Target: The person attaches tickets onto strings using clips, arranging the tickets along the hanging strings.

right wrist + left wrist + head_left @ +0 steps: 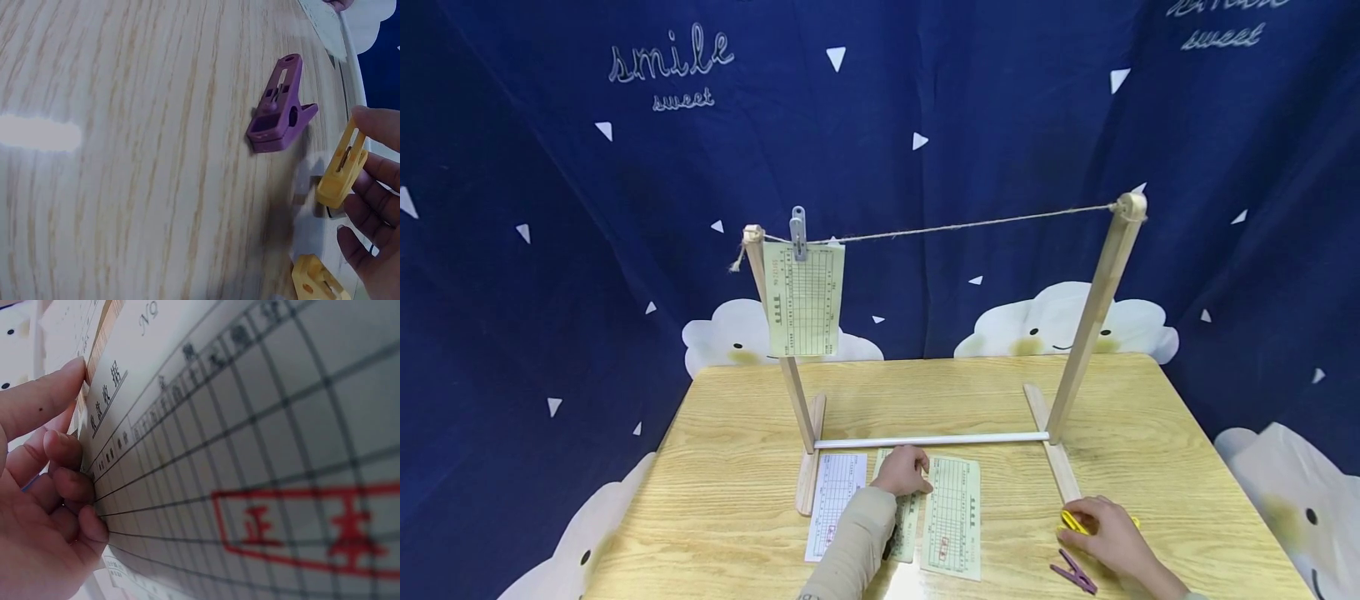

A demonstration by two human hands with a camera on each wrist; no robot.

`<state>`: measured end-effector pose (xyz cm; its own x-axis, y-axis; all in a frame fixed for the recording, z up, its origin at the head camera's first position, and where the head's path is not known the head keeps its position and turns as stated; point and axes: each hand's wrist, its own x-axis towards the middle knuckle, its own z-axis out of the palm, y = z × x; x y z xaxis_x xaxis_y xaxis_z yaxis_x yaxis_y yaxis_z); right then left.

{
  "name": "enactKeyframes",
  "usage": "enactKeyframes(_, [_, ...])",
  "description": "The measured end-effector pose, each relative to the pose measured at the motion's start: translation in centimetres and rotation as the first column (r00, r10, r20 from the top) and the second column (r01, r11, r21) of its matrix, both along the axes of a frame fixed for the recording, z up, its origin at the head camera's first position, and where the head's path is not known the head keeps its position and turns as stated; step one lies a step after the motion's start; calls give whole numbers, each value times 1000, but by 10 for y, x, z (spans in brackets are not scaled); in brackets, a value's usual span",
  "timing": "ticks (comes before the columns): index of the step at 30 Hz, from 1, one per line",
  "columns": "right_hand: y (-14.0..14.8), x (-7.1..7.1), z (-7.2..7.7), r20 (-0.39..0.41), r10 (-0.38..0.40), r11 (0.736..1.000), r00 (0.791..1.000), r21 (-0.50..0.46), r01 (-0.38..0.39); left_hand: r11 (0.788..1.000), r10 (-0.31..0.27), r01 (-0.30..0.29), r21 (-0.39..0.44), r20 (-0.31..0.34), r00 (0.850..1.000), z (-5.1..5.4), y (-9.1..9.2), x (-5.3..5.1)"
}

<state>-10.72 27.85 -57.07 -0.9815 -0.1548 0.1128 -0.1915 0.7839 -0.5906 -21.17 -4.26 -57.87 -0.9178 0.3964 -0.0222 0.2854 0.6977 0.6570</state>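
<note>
My left hand (pixel 904 472) lies over the upper part of the middle receipt (pixel 907 525), fingers bent and thumb apart from them. In the left wrist view its fingertips meet the edge of a receipt (pixel 250 431) with a red stamp; whether they lift it is unclear. My right hand (pixel 1108 533) pinches a yellow clothespin (pixel 342 165) by its handle end, just over the table's right side. Close by lie a purple clothespin (pixel 281 109) and another yellow clothespin (pixel 317 279). A pale green receipt (pixel 951 517) and a white receipt (pixel 837 500) flank the middle one.
A wooden frame with a right post (pixel 1093 321) and a left post (pixel 797 400) stands on the table (pixel 730 533). From its string (pixel 955 227) hangs a green receipt (pixel 808 308) under a grey clothespin (pixel 798 233). A white bar (pixel 932 440) joins the feet.
</note>
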Motion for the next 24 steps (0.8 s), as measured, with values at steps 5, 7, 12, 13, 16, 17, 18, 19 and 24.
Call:
enactKeyframes(5, [-1,0,-2,-60,-7,1000,998,-18,5,1000,12,-12,5,-8,1000,0,1,0])
enactKeyframes(7, [-1,0,-3,-78,-3,1000,997,-26,1,1000,13,-13,9,-4,1000,0,1,0])
enactKeyframes(12, [-2,0,-3,-139,2,999,990,-40,-7,999,8,-8,41,15,1000,1,0,3])
enactKeyframes(13, [-2,0,-2,-152,2,999,988,-43,-9,999,9,-10,49,23,1000,1,0,4])
enactKeyframes(16, [-2,0,0,-175,4,998,985,-56,-14,997,13,-15,79,29,999,4,-1,6])
enactKeyframes(17, [-3,0,1,-177,3,998,984,-57,-13,996,12,-15,88,27,1000,4,-1,7])
enactKeyframes(18, [-3,0,1,-179,1,998,984,-60,-12,995,11,-14,95,30,999,5,-1,7])
enactKeyframes(19, [-3,-1,1,-183,1,998,983,-60,-12,995,10,-14,101,32,999,6,-1,8])
enactKeyframes(24, [-2,-1,3,-201,-4,998,980,-60,-9,989,-14,8,145,40,999,10,0,9])
